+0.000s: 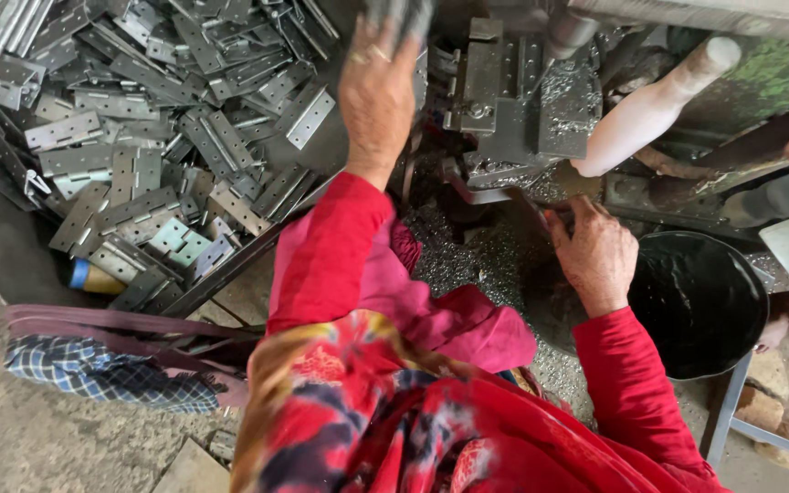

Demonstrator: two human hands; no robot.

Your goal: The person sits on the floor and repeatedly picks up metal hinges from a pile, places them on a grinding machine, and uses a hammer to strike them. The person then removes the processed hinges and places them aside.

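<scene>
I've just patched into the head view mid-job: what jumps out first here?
The big heap of grey metal hinges filling the upper left grabs the eye first. The left hand, blurred, reaches up beside that heap near the grey metal machine at top centre. The right hand rests at the machine's base amid metal shavings, with a black bucket just right of it and a white handle slanting above.
</scene>
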